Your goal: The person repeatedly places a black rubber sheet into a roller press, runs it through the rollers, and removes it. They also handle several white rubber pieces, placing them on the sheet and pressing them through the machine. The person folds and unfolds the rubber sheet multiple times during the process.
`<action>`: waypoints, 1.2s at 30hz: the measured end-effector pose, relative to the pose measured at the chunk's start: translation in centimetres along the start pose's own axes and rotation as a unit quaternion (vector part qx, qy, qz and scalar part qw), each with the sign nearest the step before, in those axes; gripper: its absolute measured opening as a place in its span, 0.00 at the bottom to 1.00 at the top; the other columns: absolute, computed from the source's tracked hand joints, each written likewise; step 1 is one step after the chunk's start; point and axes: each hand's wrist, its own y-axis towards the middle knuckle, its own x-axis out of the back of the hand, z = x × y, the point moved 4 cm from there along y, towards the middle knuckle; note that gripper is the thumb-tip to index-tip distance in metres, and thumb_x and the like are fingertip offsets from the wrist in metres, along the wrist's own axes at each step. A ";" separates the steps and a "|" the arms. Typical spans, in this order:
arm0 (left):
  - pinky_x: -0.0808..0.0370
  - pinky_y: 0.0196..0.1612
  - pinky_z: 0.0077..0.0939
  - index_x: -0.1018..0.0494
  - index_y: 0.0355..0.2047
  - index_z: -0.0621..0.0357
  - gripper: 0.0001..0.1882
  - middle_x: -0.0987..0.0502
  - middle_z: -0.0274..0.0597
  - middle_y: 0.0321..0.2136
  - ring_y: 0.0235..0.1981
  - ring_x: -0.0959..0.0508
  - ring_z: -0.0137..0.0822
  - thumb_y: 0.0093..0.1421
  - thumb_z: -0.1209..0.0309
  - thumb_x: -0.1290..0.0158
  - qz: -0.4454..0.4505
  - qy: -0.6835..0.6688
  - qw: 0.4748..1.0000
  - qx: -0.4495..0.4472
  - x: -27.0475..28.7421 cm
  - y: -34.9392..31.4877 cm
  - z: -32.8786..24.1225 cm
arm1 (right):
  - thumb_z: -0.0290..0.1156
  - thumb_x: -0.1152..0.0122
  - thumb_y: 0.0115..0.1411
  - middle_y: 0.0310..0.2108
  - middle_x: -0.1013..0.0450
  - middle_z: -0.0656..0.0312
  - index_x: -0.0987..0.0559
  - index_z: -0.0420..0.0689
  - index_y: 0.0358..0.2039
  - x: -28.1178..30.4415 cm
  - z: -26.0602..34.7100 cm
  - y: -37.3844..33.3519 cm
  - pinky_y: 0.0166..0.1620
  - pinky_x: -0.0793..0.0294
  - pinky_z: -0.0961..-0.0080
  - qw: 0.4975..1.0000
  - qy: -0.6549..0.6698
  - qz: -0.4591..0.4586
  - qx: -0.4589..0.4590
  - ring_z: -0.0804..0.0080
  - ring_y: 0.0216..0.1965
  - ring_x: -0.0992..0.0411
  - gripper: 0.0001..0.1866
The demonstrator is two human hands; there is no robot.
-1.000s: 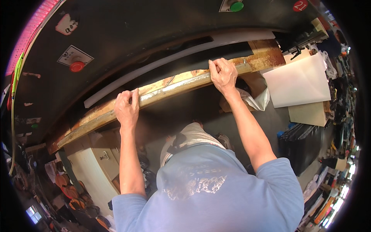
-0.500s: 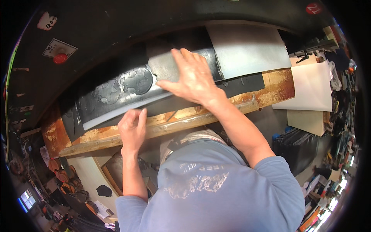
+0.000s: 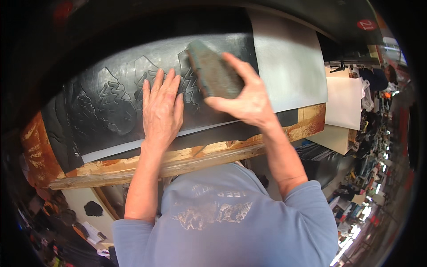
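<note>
My right hand (image 3: 251, 100) grips a cutting die (image 3: 218, 73) between thumb and fingers. The die is a blocky, grey-brown plate with a blue-green edge, smeared by motion and tilted over the black sheet (image 3: 147, 127). Fingers outstretched, my left hand (image 3: 161, 104) rests on that glossy sheet, just left of the die. Several jagged, rounded outlines (image 3: 115, 102) are pressed or cut into the sheet beside and around my left hand. The die's underside is hidden from me.
A worn wooden board (image 3: 178, 164) runs along the near side beneath the sheet. To the right lies a silvery-grey sheet (image 3: 289, 66), and farther right are pale panels (image 3: 342, 102). The dark machine body (image 3: 111, 26) overhangs the far side.
My left hand has opened from a curled shape near the board's edge and moved onto the sheet. The die in my right hand has turned and tilted, and more cut outlines show.
</note>
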 end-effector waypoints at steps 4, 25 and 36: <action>0.41 0.76 0.63 0.27 0.64 0.59 0.26 0.23 0.51 0.65 0.72 0.30 0.55 0.65 0.77 0.39 -0.013 -0.025 1.000 0.006 0.2 0.3 0.0 | 0.36 0.17 0.41 0.70 0.31 0.44 0.32 0.41 0.75 5.7 1.3 1.1 0.73 0.35 0.58 0.979 -0.136 0.024 0.148 0.51 0.71 0.32 0.58; 0.42 0.76 0.62 0.21 0.60 0.57 0.21 0.20 0.50 0.62 0.70 0.27 0.55 0.66 0.77 0.38 -0.020 -0.037 0.999 0.022 0.1 0.1 0.2 | 0.34 0.21 0.46 0.68 0.34 0.26 0.19 0.35 0.59 1.1 -6.0 0.2 0.69 0.32 0.42 0.961 -0.163 -0.100 0.200 0.25 0.65 0.33 0.37; 0.43 0.76 0.63 0.19 0.57 0.57 0.19 0.19 0.50 0.62 0.70 0.27 0.55 0.66 0.76 0.38 -0.015 -0.025 0.999 0.025 0.0 0.3 -0.1 | 0.35 0.20 0.48 0.68 0.30 0.41 0.17 0.42 0.58 1.9 -6.6 1.2 0.73 0.33 0.44 0.954 -0.154 -0.051 0.253 0.36 0.68 0.30 0.35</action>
